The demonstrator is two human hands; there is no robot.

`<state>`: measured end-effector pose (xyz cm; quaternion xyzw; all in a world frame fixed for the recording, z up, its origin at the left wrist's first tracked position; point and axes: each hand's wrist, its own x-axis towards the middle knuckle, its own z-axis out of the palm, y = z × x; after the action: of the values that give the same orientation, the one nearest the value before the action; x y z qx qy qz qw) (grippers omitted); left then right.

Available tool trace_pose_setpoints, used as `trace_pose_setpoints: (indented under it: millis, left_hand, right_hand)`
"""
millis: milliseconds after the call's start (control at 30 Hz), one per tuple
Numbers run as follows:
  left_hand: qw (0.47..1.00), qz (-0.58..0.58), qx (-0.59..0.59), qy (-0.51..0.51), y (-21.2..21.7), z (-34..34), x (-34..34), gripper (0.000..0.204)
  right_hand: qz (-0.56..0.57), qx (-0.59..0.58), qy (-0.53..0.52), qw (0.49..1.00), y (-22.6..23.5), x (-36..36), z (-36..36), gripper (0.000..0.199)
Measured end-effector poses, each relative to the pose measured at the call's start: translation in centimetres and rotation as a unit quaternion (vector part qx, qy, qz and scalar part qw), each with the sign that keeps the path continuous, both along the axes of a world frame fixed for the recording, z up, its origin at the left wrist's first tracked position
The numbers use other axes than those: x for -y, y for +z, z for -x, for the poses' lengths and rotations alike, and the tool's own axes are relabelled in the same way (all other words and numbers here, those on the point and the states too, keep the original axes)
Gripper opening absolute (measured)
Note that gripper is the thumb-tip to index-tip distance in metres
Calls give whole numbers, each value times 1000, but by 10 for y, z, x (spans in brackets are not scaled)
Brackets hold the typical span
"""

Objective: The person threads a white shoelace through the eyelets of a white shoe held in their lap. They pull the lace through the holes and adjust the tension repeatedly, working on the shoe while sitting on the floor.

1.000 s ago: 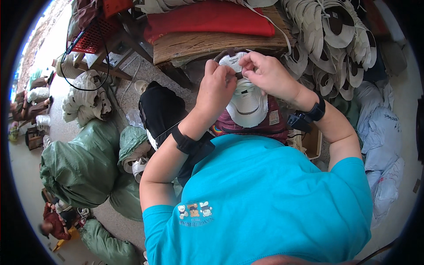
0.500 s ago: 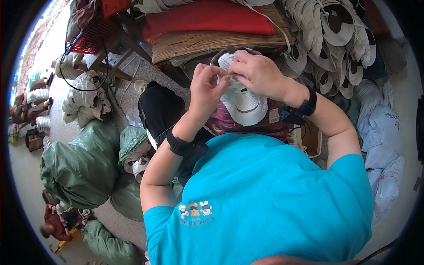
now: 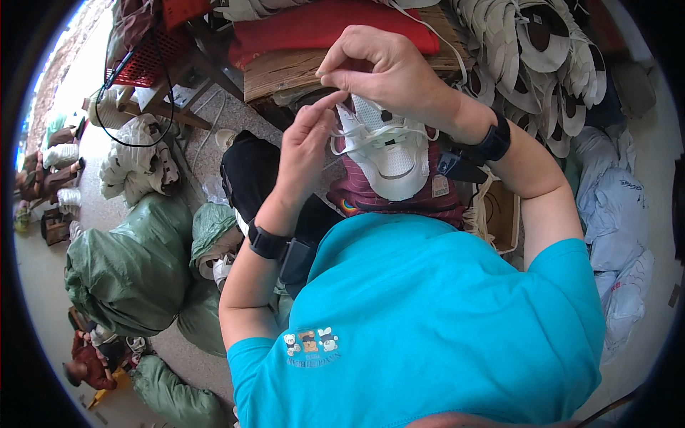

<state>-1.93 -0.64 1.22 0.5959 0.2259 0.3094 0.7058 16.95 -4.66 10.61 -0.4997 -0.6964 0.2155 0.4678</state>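
A white lace-up shoe upper [image 3: 396, 175] lies on the maroon patterned cloth [image 3: 446, 207] over my lap, its toe toward me. White shoelace [image 3: 382, 133] crosses its opening, with a loose loop at the left side. Above the upper, my right hand [image 3: 389, 71] is raised, thumb and forefinger pinched at what looks like the lace's end; the strand between is hard to make out. My left hand [image 3: 303, 146] is just left of the upper, forefinger stretched toward the right hand's fingers and nothing plainly gripped.
Ahead stands a wooden bench [image 3: 285, 71] with a red cloth [image 3: 321, 32] on it. Many pale shoe uppers [image 3: 549, 43] hang at the far right. Green sacks [image 3: 128, 264] fill the left floor, white bags [image 3: 617, 214] the right. An open box [image 3: 505, 221] is by my right side.
My hands were pinched together over the upper. The right has risen up and left, and the left has dropped back with its forefinger straightened. Crossed lace on the upper is now exposed.
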Motion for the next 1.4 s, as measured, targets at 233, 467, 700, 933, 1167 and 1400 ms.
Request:
trace_pose_setpoints:
  millis: [233,467,700,933,1167,1400]
  left_hand:
    - [991,134,-1,21,19,5,-1,35]
    - [992,120,-25,32,2,2,6,19]
    - [999,16,-36,31,10,-11,20,18]
    - [999,7,-22,38,8,-18,32,16]
    - [942,-292,-127,101,7,-26,22,7]
    - [873,-441,-175,113,11,-36,20,10]
  right_hand:
    - [16,-71,-32,997,-4,0,-9,8]
    - [39,-72,13,997,-2,25,-16,8]
    - [70,-146,8,987,-1,47,-18,9]
    - [130,-227,-22,965,-1,57,-25,14]
    - [116,-231,-20,966,-3,55,-25,15]
    - [111,-233,-20,966,-8,54,-25,15]
